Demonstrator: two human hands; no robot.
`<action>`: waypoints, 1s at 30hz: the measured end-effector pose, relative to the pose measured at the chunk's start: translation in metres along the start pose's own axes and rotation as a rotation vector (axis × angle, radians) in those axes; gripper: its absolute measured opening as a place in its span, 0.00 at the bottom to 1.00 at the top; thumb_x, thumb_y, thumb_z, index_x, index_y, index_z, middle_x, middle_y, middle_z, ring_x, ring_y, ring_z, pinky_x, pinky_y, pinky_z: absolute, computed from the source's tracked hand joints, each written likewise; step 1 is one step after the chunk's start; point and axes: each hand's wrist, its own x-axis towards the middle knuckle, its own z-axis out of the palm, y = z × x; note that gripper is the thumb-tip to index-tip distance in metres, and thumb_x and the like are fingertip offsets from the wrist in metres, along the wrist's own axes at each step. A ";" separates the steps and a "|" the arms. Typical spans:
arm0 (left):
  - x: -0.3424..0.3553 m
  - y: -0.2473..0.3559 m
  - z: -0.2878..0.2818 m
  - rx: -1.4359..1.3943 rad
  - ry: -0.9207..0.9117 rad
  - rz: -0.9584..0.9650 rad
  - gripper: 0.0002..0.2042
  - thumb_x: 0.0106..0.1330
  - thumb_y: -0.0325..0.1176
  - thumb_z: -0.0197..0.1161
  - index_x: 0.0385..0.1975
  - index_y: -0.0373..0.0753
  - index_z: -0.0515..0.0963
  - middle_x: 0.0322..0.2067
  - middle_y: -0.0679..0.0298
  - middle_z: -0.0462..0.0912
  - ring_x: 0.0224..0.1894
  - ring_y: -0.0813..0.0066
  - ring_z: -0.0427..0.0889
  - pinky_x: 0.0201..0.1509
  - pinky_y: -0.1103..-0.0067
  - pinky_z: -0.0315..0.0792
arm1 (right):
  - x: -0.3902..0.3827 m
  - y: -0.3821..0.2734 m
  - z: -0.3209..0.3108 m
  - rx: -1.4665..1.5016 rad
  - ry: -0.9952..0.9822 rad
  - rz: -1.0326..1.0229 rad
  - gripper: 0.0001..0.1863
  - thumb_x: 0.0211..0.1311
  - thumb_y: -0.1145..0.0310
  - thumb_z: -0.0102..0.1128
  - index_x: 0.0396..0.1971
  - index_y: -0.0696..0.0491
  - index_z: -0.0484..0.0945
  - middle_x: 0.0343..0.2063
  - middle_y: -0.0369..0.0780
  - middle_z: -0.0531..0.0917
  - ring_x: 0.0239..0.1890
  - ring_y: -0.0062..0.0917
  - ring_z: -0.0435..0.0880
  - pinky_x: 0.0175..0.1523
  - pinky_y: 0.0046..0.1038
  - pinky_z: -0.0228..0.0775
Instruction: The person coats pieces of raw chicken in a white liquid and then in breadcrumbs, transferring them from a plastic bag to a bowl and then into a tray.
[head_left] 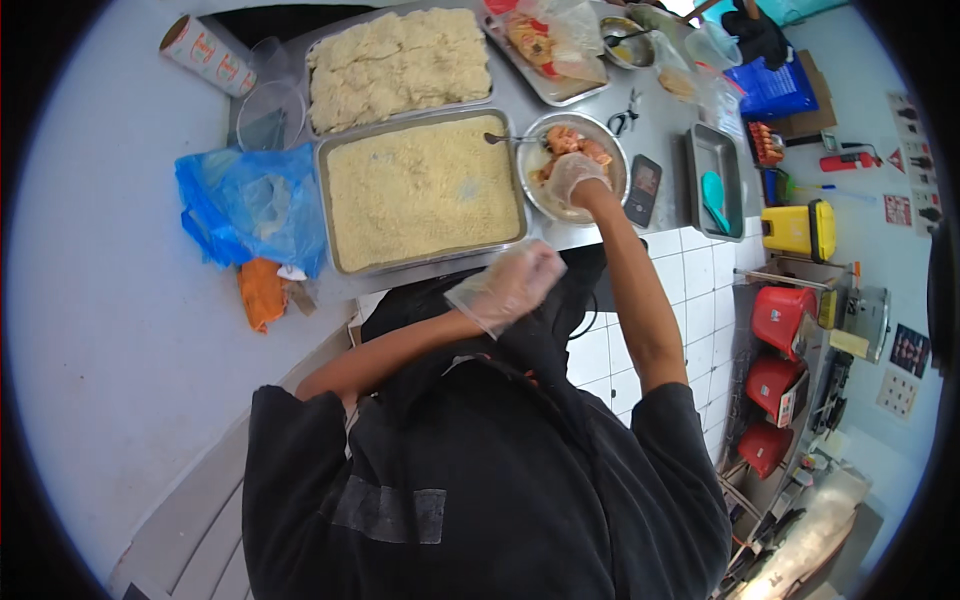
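Note:
My right hand (578, 178), in a clear plastic glove, reaches into a round metal bowl (526, 186) of raw, reddish meat pieces (566, 140). It touches the meat, but its fingertips are hidden. A spoon (503, 138) rests across the bowl's left rim, its dark end over the neighbouring tray. Just off the table's front edge hangs my left hand (510, 285), also gloved, its fingers curled in with nothing visible in them. Close to it lies a rectangular metal tray (322, 205) filled with pale yellow breading flour (420, 190). Behind that stands another tray of lumpy, coated pieces (400, 70).
Left of the trays are a blue plastic bag (225, 205), an orange cloth (260, 295) and a clear container (270, 115). Right of the bowl lie a phone (644, 190), scissors (625, 115) and a grey tray (703, 170) with a turquoise scoop (712, 198). Red bins (780, 320) stand farther right.

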 end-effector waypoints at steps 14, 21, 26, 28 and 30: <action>0.031 -0.008 -0.078 0.274 -0.138 -0.009 0.10 0.67 0.35 0.56 0.33 0.33 0.79 0.27 0.46 0.81 0.32 0.49 0.82 0.39 0.62 0.74 | 0.004 -0.028 0.014 -0.092 0.036 0.257 0.24 0.67 0.52 0.44 0.40 0.53 0.85 0.41 0.49 0.86 0.52 0.35 0.82 0.64 0.39 0.61; 0.088 -0.129 -0.176 0.777 0.219 -0.057 0.11 0.64 0.36 0.57 0.35 0.34 0.79 0.30 0.44 0.82 0.37 0.45 0.82 0.42 0.58 0.75 | -0.011 -0.011 0.031 0.215 0.203 0.416 0.36 0.65 0.59 0.56 0.68 0.56 0.54 0.48 0.51 0.83 0.53 0.42 0.80 0.54 0.39 0.72; 0.096 -0.153 -0.174 0.914 0.117 -0.099 0.10 0.63 0.35 0.59 0.37 0.35 0.79 0.31 0.45 0.82 0.37 0.47 0.83 0.42 0.58 0.75 | -0.032 -0.054 -0.006 0.304 0.253 0.565 0.38 0.65 0.56 0.55 0.69 0.58 0.52 0.50 0.51 0.82 0.53 0.48 0.79 0.57 0.43 0.68; 0.097 -0.143 -0.169 0.930 0.127 -0.097 0.10 0.63 0.34 0.59 0.36 0.34 0.78 0.30 0.45 0.82 0.36 0.47 0.83 0.42 0.58 0.75 | -0.043 -0.063 0.002 0.341 0.405 0.582 0.30 0.61 0.59 0.58 0.61 0.56 0.67 0.45 0.49 0.83 0.49 0.51 0.79 0.54 0.44 0.69; 0.097 -0.131 -0.168 0.855 0.116 -0.119 0.10 0.63 0.35 0.59 0.36 0.34 0.79 0.29 0.45 0.82 0.36 0.48 0.83 0.42 0.59 0.76 | -0.055 -0.057 0.019 0.278 0.353 0.549 0.20 0.58 0.62 0.59 0.49 0.54 0.76 0.41 0.49 0.83 0.45 0.50 0.79 0.51 0.45 0.69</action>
